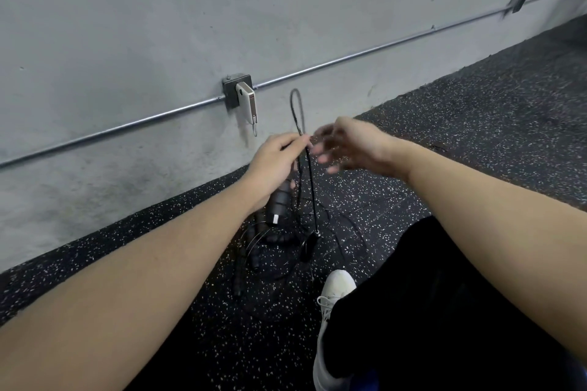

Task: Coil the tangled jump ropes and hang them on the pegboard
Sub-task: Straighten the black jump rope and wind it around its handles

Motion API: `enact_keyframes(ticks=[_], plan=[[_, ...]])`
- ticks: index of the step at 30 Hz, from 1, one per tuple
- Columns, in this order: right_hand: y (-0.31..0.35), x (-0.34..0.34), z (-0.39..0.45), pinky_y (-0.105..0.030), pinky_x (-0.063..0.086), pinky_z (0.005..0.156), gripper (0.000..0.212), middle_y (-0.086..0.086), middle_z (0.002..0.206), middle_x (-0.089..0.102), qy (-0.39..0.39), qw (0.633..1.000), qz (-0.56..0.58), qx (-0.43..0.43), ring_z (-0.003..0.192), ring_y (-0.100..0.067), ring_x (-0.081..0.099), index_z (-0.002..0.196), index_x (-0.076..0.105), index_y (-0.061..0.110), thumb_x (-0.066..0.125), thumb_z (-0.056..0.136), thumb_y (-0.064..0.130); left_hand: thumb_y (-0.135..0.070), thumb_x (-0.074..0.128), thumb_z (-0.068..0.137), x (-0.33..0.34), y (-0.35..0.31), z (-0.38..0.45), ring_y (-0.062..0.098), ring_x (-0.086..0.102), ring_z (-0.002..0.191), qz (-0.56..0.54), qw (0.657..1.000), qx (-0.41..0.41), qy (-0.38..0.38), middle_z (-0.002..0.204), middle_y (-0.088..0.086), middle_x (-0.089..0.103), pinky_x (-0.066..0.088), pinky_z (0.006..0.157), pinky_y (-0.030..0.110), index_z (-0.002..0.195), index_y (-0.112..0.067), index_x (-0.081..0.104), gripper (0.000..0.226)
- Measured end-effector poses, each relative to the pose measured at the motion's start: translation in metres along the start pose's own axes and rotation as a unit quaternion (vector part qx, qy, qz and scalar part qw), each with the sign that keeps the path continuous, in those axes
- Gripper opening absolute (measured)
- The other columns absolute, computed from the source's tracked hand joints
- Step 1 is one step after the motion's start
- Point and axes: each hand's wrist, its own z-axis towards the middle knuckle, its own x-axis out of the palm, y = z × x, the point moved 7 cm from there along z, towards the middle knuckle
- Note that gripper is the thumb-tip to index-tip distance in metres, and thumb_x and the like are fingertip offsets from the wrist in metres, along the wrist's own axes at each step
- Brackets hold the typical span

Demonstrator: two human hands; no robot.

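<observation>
A: What's down there?
B: A speckled rubber floor (476, 111), with tangled jump ropes (279, 244) heaped beside a white shoe (336, 289).
A: And the hands?
B: The left hand (273, 162) pinches a raised rope loop (297, 111); the right hand (346, 143) hovers beside it, fingers spread, blurred.

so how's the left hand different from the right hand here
The left hand pinches the thin black jump rope at its fingertips, with a loop standing above the grip; the right hand holds nothing. The left hand's fingers are curled round the cord, while the right hand's are spread, relaxed and motion-blurred. The left hand also seems to hold black handles below it; the right has none. Both are raised side by side over the tangled ropes on the floor.
</observation>
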Motion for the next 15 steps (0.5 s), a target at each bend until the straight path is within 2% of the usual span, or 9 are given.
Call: enact_keyframes(ticks=[2, 4, 5, 7, 9, 10, 12, 13, 15], plan=[[-0.011, 0.014, -0.005, -0.039, 0.051, 0.095, 0.032, -0.001, 0.125, 0.066, 0.088, 0.975, -0.203, 0.015, 0.11, -0.015, 0.062, 0.13, 0.054, 0.027, 0.043, 0.101, 0.025, -0.038, 0.061, 0.101, -0.008, -0.002, 0.0, 0.015, 0.049, 0.055, -0.076, 0.997, -0.03, -0.018, 0.063, -0.005, 0.057, 0.044, 0.046, 0.027, 0.088, -0.026, 0.071, 0.021], [-0.017, 0.024, -0.004, -0.04, 0.049, 0.099, 0.031, 0.006, 0.129, 0.064, 0.123, 0.947, -0.297, 0.015, 0.118, -0.013, 0.059, 0.127, 0.054, 0.04, 0.058, 0.097, 0.029, -0.038, 0.062, 0.1, -0.015, -0.004, 0.0, 0.016, 0.049, 0.053, -0.126, 0.99, -0.047, -0.035, 0.053, -0.01, 0.056, 0.043, 0.048, 0.027, 0.088, -0.024, 0.07, 0.02], [-0.015, 0.028, -0.002, -0.039, 0.049, 0.098, 0.029, 0.004, 0.127, 0.065, 0.116, 0.948, -0.297, 0.008, 0.115, -0.015, 0.061, 0.123, 0.057, 0.039, 0.064, 0.096, 0.031, -0.038, 0.062, 0.1, -0.018, -0.005, 0.0, 0.016, 0.049, 0.053, -0.144, 0.988, -0.048, -0.04, 0.052, -0.009, 0.056, 0.043, 0.048, 0.027, 0.088, -0.024, 0.07, 0.02], [-0.009, 0.035, 0.003, -0.038, 0.048, 0.087, 0.021, -0.002, 0.112, 0.069, 0.093, 0.958, -0.271, -0.019, 0.095, -0.02, 0.06, 0.11, 0.062, 0.03, 0.073, 0.092, 0.03, -0.037, 0.062, 0.1, -0.023, -0.007, -0.002, 0.016, 0.048, 0.053, -0.159, 0.985, -0.044, -0.047, 0.056, -0.007, 0.056, 0.042, 0.048, 0.026, 0.087, -0.025, 0.071, 0.02], [0.0, 0.041, 0.008, -0.04, 0.049, 0.08, 0.011, -0.005, 0.095, 0.068, 0.068, 0.964, -0.252, -0.05, 0.084, -0.02, 0.06, 0.096, 0.062, 0.021, 0.073, 0.092, 0.021, -0.041, 0.061, 0.101, -0.028, -0.009, -0.004, 0.015, 0.048, 0.053, -0.131, 0.989, -0.035, -0.053, 0.063, -0.003, 0.054, 0.043, 0.048, 0.026, 0.087, -0.03, 0.073, 0.022], [0.004, 0.045, 0.009, -0.043, 0.052, 0.082, 0.01, -0.008, 0.092, 0.069, 0.057, 0.97, -0.227, -0.06, 0.082, -0.021, 0.063, 0.092, 0.06, 0.018, 0.07, 0.094, 0.016, -0.044, 0.058, 0.102, -0.03, -0.01, -0.006, 0.013, 0.05, 0.053, -0.109, 0.992, -0.031, -0.056, 0.065, -0.004, 0.054, 0.044, 0.048, 0.026, 0.091, -0.032, 0.074, 0.023], [0.012, 0.05, 0.012, -0.048, 0.054, 0.086, 0.008, -0.016, 0.095, 0.072, 0.032, 0.984, -0.161, -0.074, 0.084, -0.028, 0.068, 0.092, 0.058, 0.013, 0.064, 0.097, 0.009, -0.051, 0.05, 0.103, -0.035, -0.011, -0.009, 0.01, 0.052, 0.052, -0.037, 0.998, -0.015, -0.051, 0.065, -0.008, 0.059, 0.046, 0.048, 0.027, 0.106, -0.034, 0.07, 0.027], [0.017, 0.051, 0.015, -0.048, 0.054, 0.083, 0.006, -0.02, 0.097, 0.073, 0.014, 0.986, -0.144, -0.088, 0.083, -0.029, 0.069, 0.095, 0.058, 0.011, 0.062, 0.098, 0.01, -0.052, 0.047, 0.104, -0.037, -0.01, -0.01, 0.011, 0.053, 0.052, 0.009, 0.999, -0.001, -0.04, 0.068, -0.006, 0.063, 0.046, 0.047, 0.028, 0.11, -0.035, 0.067, 0.027], [0.03, 0.051, 0.019, -0.042, 0.055, 0.076, 0.005, -0.021, 0.095, 0.071, -0.023, 0.988, -0.1, -0.112, 0.076, -0.026, 0.07, 0.101, 0.056, 0.009, 0.059, 0.1, 0.013, -0.051, 0.046, 0.104, -0.039, -0.005, -0.013, 0.014, 0.055, 0.058, 0.086, 0.996, 0.024, -0.023, 0.086, 0.004, 0.066, 0.048, 0.05, 0.03, 0.114, -0.035, 0.064, 0.026]])
